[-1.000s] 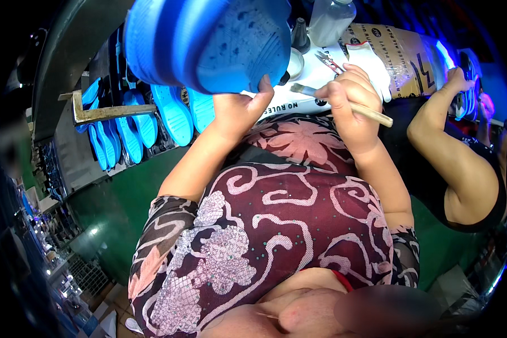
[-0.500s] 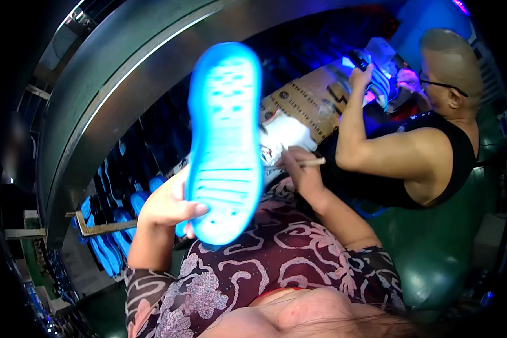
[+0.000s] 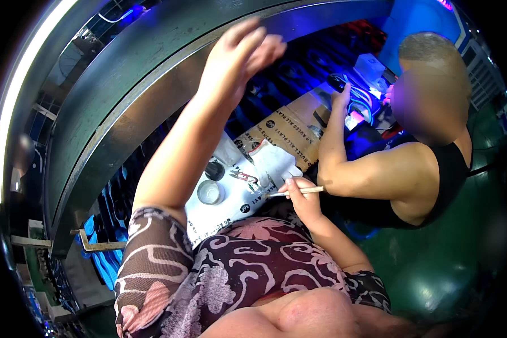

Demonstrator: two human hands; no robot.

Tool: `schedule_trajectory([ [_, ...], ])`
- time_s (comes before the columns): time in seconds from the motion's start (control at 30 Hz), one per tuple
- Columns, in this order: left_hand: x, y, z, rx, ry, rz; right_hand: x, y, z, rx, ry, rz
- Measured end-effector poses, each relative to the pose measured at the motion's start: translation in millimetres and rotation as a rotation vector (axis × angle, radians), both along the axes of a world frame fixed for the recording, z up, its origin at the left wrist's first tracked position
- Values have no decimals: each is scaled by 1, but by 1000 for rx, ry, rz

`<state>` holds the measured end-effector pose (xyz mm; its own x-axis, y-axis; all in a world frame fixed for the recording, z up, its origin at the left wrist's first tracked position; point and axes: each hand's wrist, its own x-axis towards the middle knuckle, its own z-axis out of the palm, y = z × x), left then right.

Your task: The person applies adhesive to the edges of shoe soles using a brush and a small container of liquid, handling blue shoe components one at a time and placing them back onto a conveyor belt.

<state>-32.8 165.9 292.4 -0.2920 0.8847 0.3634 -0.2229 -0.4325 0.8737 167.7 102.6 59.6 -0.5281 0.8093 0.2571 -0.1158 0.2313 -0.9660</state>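
Observation:
My left hand (image 3: 243,53) reaches far out over the edge of the long machine or conveyor, slightly blurred. Its fingers are apart, and nothing shows in them. In my right hand (image 3: 304,200) is a thin brush (image 3: 312,190) with a pale wooden handle, its tip pointing left over the work surface. Left of the brush stands a small round open jar (image 3: 210,192) with whitish contents. Beside the jar are a dark round lid (image 3: 214,170) and a red-handled small tool (image 3: 244,177). A white cloth (image 3: 275,163) lies just beyond my right hand.
A curved metal edge (image 3: 152,93) runs along the far left side. Brown printed cardboard (image 3: 290,127) covers part of the surface. Blue soles (image 3: 104,267) hang or stand at lower left by a metal bracket (image 3: 104,246). A co-worker (image 3: 388,174) sits close on the right, holding a dark object.
The bright blue shoe sole that my left hand held upright is out of view. That hand has moved up and away. My right hand still holds the brush, slightly lower.

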Motion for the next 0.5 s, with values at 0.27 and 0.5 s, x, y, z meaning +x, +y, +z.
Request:
schedule_trajectory([
  [0.27,-114,-321,-199,-661,672,779,-31,-15,-19,-179,-30,138],
  [0.5,-112,-548,-302,-1292,1176,1352,-85,-45,-12,-205,-90,306],
])
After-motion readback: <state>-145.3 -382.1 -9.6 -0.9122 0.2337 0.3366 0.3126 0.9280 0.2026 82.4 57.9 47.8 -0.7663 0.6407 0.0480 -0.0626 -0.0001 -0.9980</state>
